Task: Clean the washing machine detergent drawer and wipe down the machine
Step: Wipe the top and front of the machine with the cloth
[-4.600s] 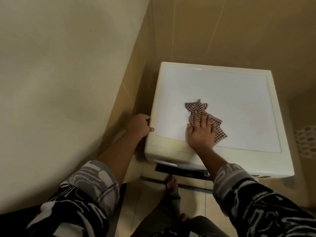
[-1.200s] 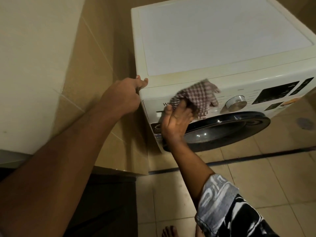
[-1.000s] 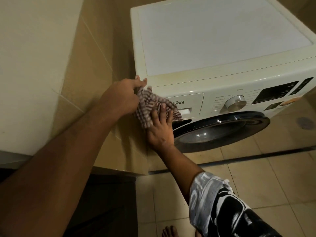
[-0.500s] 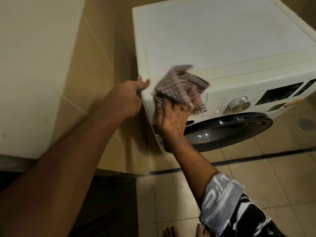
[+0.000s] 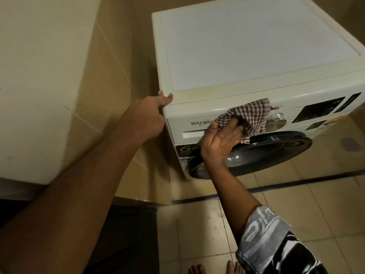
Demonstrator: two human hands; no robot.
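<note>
A white front-loading washing machine [image 5: 246,56] stands against the tiled wall. Its detergent drawer [image 5: 189,129] is closed at the front panel's left. My right hand [image 5: 221,141] holds a brown checked cloth [image 5: 250,113] against the front panel, between the drawer and the silver dial [image 5: 276,122]. The cloth covers the drawer's right end. My left hand [image 5: 150,113] grips the machine's front left top corner, fingers curled over the edge. The dark round door [image 5: 266,153] sits below, shut.
A beige tiled wall [image 5: 110,80] runs close along the machine's left side. A dark display panel [image 5: 318,111] sits right of the dial. The tiled floor [image 5: 296,204] has a dark strip across it. My bare toes [image 5: 213,268] show at the bottom.
My right hand has swept the cloth back and forth over the front panel, and it now sits further right, beside the dial. My left hand has stayed on the corner.
</note>
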